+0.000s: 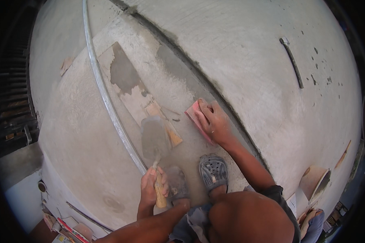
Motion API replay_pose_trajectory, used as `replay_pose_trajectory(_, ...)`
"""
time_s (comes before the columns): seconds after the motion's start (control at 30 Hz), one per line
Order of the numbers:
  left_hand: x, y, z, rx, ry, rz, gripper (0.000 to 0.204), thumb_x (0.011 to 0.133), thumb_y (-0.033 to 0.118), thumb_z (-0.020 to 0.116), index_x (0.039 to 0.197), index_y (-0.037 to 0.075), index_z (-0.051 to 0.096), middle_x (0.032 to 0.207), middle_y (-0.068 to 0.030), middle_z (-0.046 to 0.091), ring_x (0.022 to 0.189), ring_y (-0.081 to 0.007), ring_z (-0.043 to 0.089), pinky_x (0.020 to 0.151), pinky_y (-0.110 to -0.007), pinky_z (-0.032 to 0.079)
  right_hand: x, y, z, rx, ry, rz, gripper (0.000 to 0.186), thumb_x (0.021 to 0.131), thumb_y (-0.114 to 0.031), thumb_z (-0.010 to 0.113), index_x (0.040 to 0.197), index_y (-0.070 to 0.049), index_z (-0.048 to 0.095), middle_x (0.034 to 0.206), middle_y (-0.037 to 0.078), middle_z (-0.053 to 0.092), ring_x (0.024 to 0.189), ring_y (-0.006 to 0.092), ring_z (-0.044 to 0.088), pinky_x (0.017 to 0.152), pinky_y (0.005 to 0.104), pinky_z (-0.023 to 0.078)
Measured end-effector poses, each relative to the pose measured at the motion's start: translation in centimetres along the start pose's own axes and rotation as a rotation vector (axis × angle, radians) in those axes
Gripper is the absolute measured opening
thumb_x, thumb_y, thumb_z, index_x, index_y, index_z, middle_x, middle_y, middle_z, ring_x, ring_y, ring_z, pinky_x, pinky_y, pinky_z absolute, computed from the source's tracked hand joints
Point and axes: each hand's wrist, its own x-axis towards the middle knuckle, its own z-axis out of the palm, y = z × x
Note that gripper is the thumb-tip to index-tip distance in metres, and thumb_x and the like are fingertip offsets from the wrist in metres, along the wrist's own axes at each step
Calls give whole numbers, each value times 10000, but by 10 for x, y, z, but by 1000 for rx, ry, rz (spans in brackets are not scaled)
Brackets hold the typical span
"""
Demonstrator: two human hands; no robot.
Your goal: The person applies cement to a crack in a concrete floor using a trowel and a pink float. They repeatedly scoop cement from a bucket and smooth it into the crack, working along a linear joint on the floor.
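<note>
**A Tool in Each Grip**

A worker's left hand (pixel 151 184) wraps its fingers around the wooden handle of a trowel (pixel 154 138), blade overlapping a gray-smeared board (pixel 130 104). The right hand (pixel 217 124), its fingers bent close together, grips a pink float (pixel 198 121) on the concrete floor (pixel 89 162), left of a dark groove (pixel 207 84). A hammer (pixel 292 63) lies beyond.

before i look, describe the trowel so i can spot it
Find the long metal bar on the floor. Near its lower end, the left hand grips the trowel. Its wooden handle sets it apart from the pink block in the right hand.
</note>
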Motion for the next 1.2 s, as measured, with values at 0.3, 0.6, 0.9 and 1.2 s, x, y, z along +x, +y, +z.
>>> replay_pose_trajectory(0.3, 5, -1, 7, 1, 18, -1, 335, 1123, 390, 465, 1130, 57, 503, 820, -82, 527, 470, -145, 495, 412, -290, 456, -1, 0, 8, 96, -119, -44, 402, 1010, -263, 703, 1356, -60, 683, 964, 161, 598, 828, 323, 668, 692, 442, 558)
replay_pose_trajectory(0.6, -2, 6, 8, -5, 53, -1, 331, 1126, 383, 457, 1128, 55, 499, 821, -79, 514, 474, -140, 487, 413, -294, 454, 13, -1, 27, 164, -186, -76, 393, 1024, -260, 687, 1368, -72, 684, 986, 174, 606, 840, 345, 654, 727, 447, 551)
replay_pose_trajectory(0.9, 1, 2, 9, -31, 43, -8, 309, 1119, 361, 467, 1134, 54, 494, 827, -83, 512, 470, -142, 484, 413, -298, 459, 59, 20, 28, 110, -89, 5, 392, 1052, -274, 635, 1368, -47, 683, 1018, 184, 626, 860, 345, 657, 769, 444, 539)
replay_pose_trajectory(1.2, 1, 0, 3, -66, -35, -5, 299, 1147, 345, 439, 1157, 56, 515, 861, -80, 548, 555, -156, 549, 477, -299, 485, 108, 17, 22, 100, -60, 79, 380, 1059, -300, 627, 1339, -57, 709, 1011, 185, 642, 869, 336, 666, 785, 449, 543)
